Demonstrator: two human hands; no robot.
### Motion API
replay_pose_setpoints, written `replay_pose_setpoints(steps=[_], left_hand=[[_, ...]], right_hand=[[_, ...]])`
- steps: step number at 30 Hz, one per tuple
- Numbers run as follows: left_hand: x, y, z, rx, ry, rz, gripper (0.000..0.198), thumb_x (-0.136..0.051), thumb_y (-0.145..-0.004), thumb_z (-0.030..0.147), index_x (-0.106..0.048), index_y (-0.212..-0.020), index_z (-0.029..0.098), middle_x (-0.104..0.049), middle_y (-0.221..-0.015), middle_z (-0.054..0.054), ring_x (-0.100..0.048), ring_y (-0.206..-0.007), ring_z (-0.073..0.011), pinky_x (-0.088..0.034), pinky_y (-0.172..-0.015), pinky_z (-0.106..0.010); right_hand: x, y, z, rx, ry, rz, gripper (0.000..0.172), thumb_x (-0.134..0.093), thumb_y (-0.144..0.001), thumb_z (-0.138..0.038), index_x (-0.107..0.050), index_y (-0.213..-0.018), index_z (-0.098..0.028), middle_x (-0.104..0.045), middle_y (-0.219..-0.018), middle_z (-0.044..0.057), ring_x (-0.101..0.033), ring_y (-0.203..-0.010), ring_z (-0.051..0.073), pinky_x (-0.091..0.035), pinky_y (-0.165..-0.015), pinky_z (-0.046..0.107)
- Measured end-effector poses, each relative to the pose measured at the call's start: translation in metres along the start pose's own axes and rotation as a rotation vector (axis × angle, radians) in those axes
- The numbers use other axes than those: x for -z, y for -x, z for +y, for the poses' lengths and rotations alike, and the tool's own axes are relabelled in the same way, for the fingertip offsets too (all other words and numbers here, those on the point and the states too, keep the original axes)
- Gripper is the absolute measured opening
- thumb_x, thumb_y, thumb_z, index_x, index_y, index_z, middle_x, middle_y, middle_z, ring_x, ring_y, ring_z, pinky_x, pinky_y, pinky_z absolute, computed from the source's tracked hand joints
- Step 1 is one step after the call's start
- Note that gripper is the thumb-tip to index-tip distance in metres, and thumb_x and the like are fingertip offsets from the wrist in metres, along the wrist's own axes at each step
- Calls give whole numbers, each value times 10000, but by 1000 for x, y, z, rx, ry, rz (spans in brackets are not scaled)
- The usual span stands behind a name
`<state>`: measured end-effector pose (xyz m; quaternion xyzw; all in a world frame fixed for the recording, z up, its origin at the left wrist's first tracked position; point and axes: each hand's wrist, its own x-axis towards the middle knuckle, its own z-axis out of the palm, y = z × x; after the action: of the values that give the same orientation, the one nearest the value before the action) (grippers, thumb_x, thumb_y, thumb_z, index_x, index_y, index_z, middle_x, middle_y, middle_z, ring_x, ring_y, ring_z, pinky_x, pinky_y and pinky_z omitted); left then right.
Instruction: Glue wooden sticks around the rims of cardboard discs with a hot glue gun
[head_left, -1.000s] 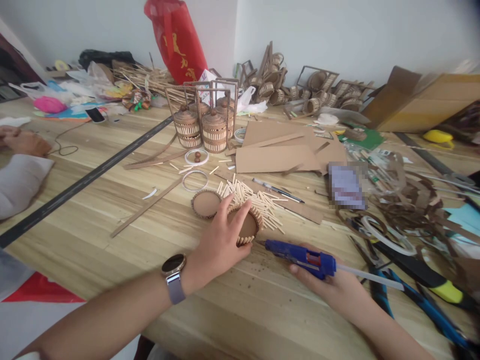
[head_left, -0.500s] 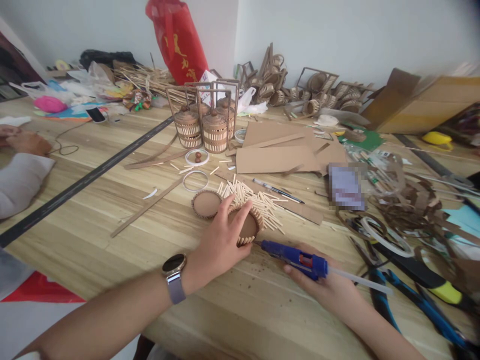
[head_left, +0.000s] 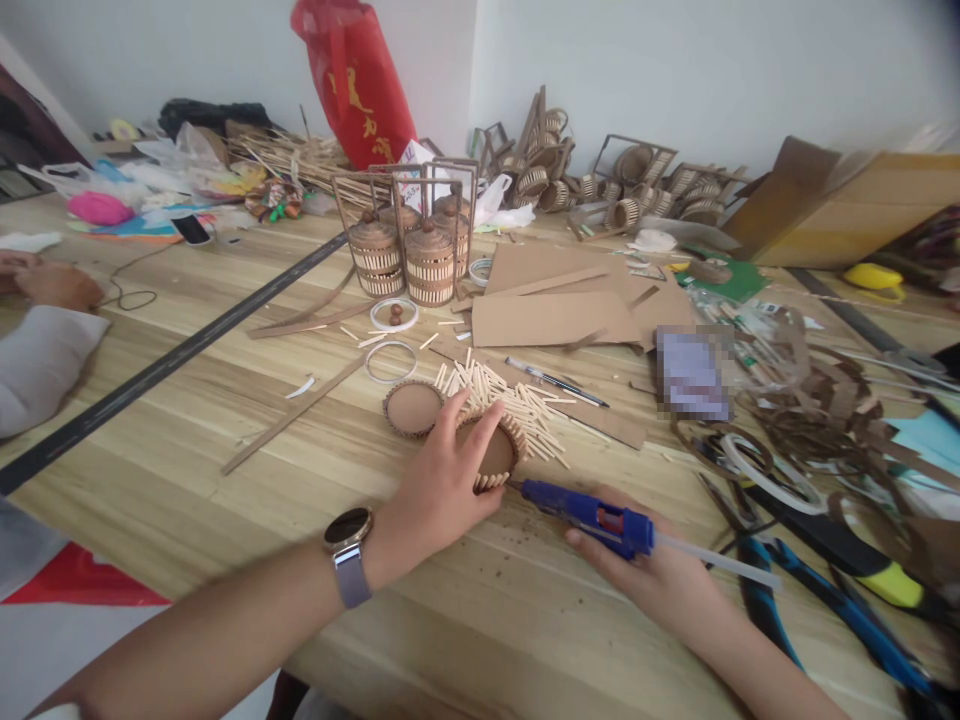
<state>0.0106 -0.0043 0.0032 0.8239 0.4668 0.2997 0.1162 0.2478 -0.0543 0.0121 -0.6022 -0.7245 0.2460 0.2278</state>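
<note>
My left hand (head_left: 442, 470) grips a small round cardboard basket (head_left: 496, 452) edged with short wooden sticks, its fingers reaching over the rim. In my right hand (head_left: 645, 555) is a blue hot glue gun (head_left: 589, 515) with a clear glue stick poking out of its back. The gun's nozzle is at the basket's near right side; whether it touches cannot be made out. Left of that basket lies a second round cardboard piece (head_left: 414, 409) with a scalloped rim. A heap of short wooden sticks (head_left: 517, 405) spreads just behind the held basket.
Finished lidded baskets (head_left: 430, 262) with tall handles stand behind. Cardboard sheets (head_left: 551, 318), a pen (head_left: 555, 382) and tape rings (head_left: 391, 361) lie around. Pliers (head_left: 765, 590) and brown strips (head_left: 817, 400) crowd the right. Another person's hand (head_left: 56, 285) rests at far left.
Hardly anything differs. The glue gun has shifted very slightly to the left, its nozzle still by the basket; my left hand keeps its place.
</note>
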Motion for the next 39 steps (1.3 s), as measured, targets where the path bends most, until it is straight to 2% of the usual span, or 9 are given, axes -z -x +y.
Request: replay_pose_setpoints(steps=[8, 21, 30, 39], left_hand=[[1, 0, 1, -1, -12, -3, 936, -732, -713, 141, -209, -1477, 271, -197, -1489, -150, -320, -1374, -371, -440, -1048, -491], [-1, 0, 0, -9, -12, 8, 937, -737, -704, 139, -217, -1472, 274, -202, -1488, -145, -326, -1371, -371, -438, -1049, -491], [0, -1, 0, -7, -21, -2, 934, -745, -705, 142, -224, -1472, 256, -202, -1486, -151, -331, -1368, -366, -446, -1046, -470], [-1, 0, -1, -7, -22, 9, 939, -743, -700, 140, -223, -1471, 272, -205, -1487, -144, -343, -1361, -362, -448, -1043, -474]], right_hand=[[-2, 0, 2, -21, 9, -3, 307, -597, -781, -510, -708, -846, -231, -743, -860, 75, -695, -858, 279, -569, -742, 366], [1, -2, -6, 24, 13, -32, 272, -545, -824, -469, -661, -804, -224, -704, -782, 66, -669, -746, 238, -548, -687, 339], [-1, -2, -5, 37, 21, 8, 259, -558, -807, -460, -669, -807, -226, -716, -806, 69, -681, -773, 248, -553, -713, 348], [-2, -1, -4, 64, 26, 38, 239, -562, -814, -449, -644, -781, -227, -695, -761, 53, -668, -732, 230, -544, -676, 327]])
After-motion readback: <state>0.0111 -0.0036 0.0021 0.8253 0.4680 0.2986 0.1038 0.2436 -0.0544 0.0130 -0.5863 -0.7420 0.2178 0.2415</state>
